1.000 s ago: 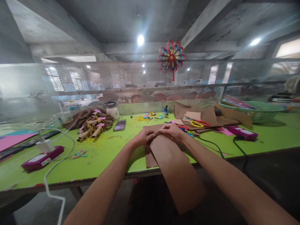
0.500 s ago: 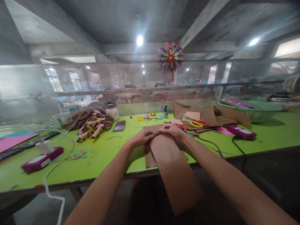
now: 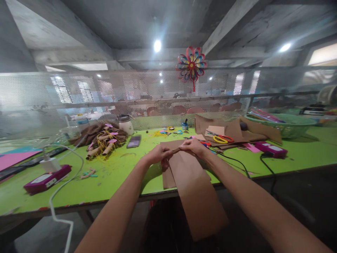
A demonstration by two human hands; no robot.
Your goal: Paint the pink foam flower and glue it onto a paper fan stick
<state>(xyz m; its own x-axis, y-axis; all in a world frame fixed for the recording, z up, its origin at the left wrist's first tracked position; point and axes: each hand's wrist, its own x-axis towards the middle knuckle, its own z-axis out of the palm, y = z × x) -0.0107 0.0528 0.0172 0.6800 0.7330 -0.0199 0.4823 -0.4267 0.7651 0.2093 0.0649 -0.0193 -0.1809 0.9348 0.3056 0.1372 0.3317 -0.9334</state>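
Note:
A long strip of brown kraft paper (image 3: 196, 196) hangs from my two hands, over the table's front edge and down toward my lap. At the strip's far end, which looks folded or rolled over, my left hand (image 3: 158, 154) pinches the left corner. My right hand (image 3: 194, 147) grips the same end a little to the right, thumb and fingers pressed together. Beneath them another brown paper sheet (image 3: 168, 180) lies on the green table. Yellow-handled scissors (image 3: 223, 139) rest on paper beyond my right hand, and red-handled scissors (image 3: 205, 143) lie partly behind it.
Paper rolls with yellow strands (image 3: 106, 149) are heaped at left, near a phone (image 3: 134, 141). Purple power strips (image 3: 48, 179) sit on both sides, with trailing cables. Brown paper (image 3: 231, 130) and a green basket (image 3: 292, 126) stand at right. A perforated screen (image 3: 126, 95) backs the table.
Both hands keep their hold on the paper strip almost unmoved. The strip's hanging lower end has shifted very slightly.

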